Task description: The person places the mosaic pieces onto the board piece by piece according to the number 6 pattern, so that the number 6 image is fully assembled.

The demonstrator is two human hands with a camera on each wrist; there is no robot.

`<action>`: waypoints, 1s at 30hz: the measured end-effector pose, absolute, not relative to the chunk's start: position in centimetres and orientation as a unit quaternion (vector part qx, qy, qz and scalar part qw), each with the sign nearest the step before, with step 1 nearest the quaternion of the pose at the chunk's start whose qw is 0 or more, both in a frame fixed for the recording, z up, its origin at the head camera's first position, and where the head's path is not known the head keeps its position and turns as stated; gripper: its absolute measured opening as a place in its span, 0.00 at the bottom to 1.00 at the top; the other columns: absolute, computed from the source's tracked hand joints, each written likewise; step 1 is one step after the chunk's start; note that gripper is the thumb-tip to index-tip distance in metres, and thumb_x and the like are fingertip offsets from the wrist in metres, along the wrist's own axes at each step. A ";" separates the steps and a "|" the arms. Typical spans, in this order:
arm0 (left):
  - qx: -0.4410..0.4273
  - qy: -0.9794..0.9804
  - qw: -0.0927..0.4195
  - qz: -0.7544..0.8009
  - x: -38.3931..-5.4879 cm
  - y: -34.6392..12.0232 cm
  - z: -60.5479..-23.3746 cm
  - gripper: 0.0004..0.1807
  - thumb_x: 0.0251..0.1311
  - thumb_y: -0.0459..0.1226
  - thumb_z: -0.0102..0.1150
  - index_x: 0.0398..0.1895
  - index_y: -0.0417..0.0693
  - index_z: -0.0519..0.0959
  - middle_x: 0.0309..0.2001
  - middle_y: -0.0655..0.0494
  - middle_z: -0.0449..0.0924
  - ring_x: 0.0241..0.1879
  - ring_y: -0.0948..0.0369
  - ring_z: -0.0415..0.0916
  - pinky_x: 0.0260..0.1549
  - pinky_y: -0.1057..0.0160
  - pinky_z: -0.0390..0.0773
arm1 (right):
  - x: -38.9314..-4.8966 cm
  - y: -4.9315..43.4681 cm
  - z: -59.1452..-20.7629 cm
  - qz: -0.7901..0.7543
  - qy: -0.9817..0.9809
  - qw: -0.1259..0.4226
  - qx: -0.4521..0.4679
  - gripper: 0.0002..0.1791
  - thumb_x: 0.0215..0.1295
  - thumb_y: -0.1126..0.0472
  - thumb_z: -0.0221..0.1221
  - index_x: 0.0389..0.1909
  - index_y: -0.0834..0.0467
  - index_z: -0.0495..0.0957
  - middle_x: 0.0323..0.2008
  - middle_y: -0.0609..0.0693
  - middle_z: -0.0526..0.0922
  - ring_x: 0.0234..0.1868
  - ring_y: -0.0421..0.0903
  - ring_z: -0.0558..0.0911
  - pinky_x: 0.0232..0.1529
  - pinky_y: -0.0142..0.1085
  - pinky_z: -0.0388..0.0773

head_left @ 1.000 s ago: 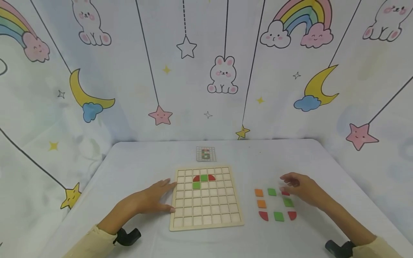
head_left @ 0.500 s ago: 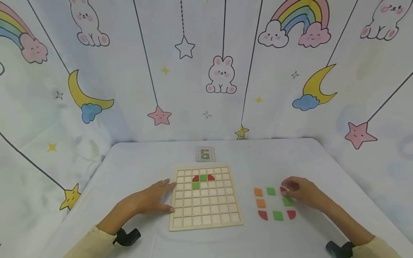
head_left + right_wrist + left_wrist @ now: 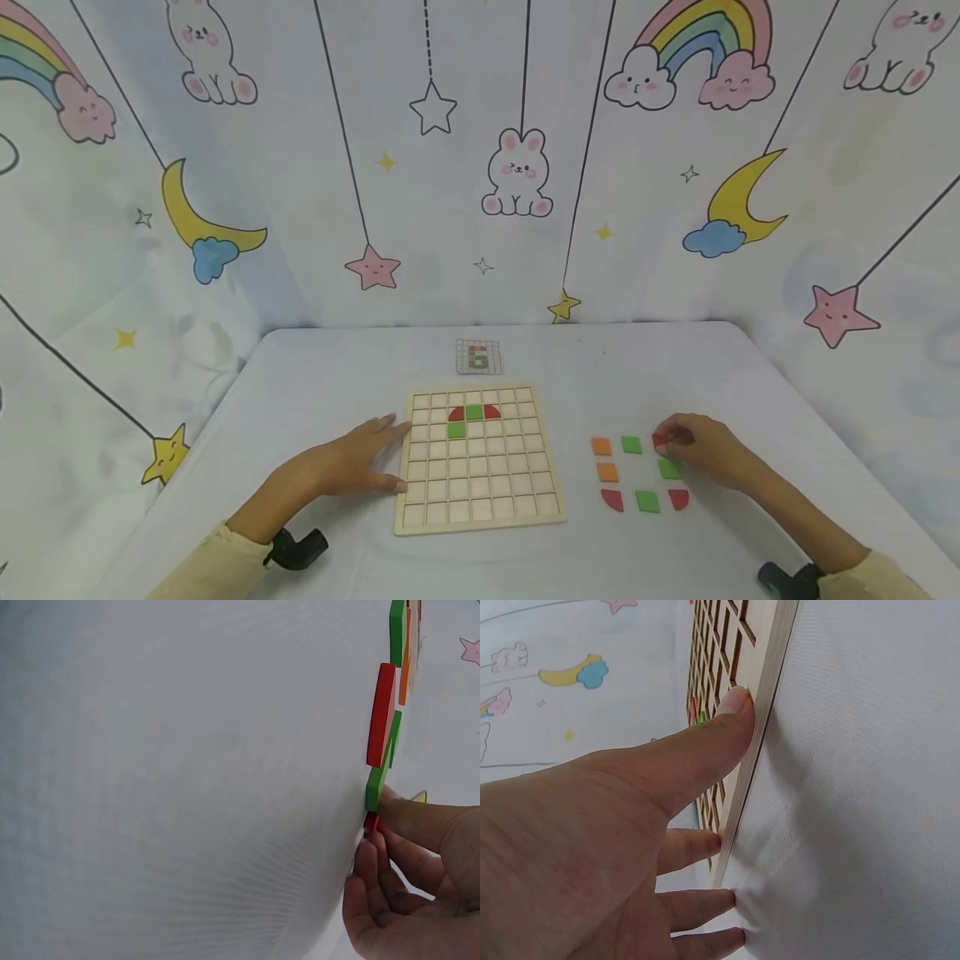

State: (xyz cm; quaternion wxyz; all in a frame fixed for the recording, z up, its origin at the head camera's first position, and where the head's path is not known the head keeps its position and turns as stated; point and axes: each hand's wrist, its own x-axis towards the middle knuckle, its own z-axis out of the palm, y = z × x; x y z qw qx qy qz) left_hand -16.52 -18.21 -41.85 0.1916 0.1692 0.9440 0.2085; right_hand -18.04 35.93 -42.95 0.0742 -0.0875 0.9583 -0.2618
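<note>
Red tile (image 3: 658,442) is being pinched by the right hand (image 3: 707,448) between the desk's (image 3: 750,379) right edge and the board (image 3: 478,468) the wide-spread left hand (image 3: 354,458) is touching; only the head view is showing the card (image 3: 478,357).

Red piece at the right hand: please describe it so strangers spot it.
On the white table, loose tiles lie right of the wooden board. At the right end of their far row is the red piece, pinched by the right hand; its neighbours are green.
</note>
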 end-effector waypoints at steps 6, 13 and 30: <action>0.169 0.944 0.195 0.206 -16.4 -18.3 -42.0 0.54 0.59 0.59 0.74 0.83 0.51 0.61 0.83 0.37 0.53 0.82 0.38 0.51 0.76 0.34 0.60 | -18.3 35.5 -43.1 -0.260 0.959 0.059 -0.096 0.14 0.68 0.60 0.69 0.50 0.61 0.84 0.42 0.48 0.86 0.46 0.48 0.82 0.49 0.46 0.87; 0.166 0.946 0.196 0.199 -16.4 -18.2 -41.7 0.54 0.59 0.60 0.73 0.83 0.51 0.61 0.83 0.38 0.52 0.82 0.39 0.50 0.76 0.34 0.59 | -19.1 33.6 -42.6 -0.269 0.953 0.034 -0.135 0.13 0.68 0.61 0.70 0.50 0.61 0.84 0.42 0.48 0.87 0.45 0.48 0.83 0.48 0.43 0.87; 0.167 0.945 0.194 0.202 -16.4 -18.1 -41.6 0.53 0.59 0.58 0.75 0.83 0.51 0.62 0.83 0.38 0.53 0.82 0.38 0.50 0.76 0.33 0.59 | -20.4 21.4 -41.7 -0.296 0.939 0.094 -0.148 0.07 0.67 0.64 0.70 0.44 0.57 0.84 0.38 0.46 0.83 0.42 0.44 0.77 0.48 0.40 0.81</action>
